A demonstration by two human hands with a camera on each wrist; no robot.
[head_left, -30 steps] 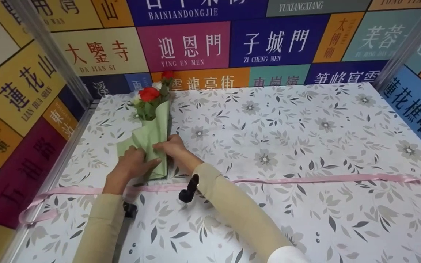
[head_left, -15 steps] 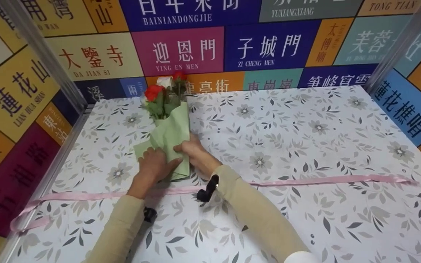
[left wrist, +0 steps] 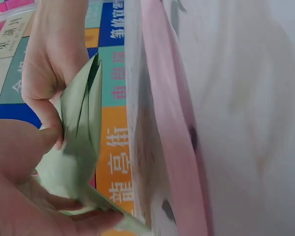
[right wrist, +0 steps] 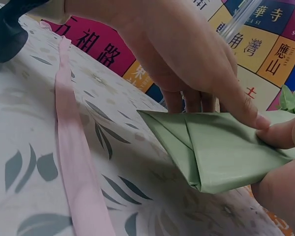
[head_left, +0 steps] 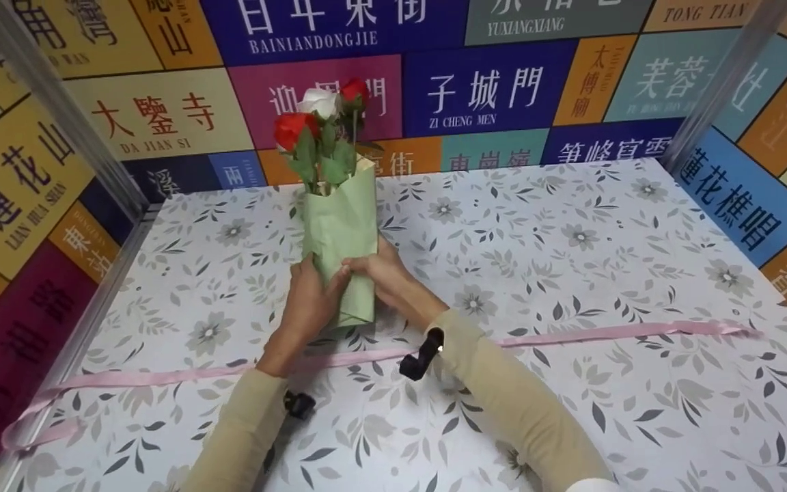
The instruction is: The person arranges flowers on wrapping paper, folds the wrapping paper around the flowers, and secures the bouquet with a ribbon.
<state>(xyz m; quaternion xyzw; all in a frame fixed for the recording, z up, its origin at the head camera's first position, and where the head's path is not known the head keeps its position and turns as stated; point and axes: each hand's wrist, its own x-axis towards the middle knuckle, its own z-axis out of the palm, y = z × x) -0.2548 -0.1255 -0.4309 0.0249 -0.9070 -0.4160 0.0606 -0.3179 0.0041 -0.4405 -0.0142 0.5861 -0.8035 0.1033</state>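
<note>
my left hand (head_left: 308, 299) and right hand (head_left: 393, 275) grasping the wrap (head_left: 341, 222), thumbs on its front, fingers curled behind, roses (head_left: 296, 131) above both hands

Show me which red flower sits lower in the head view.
The left red flower, left of the white flower; the other red flower sits higher, on the white flower's right.

Matt paper wrap (head_left: 342, 222), smooth satiny ribbon (head_left: 571, 336); matt cloth sleeves (head_left: 523, 403)
</note>
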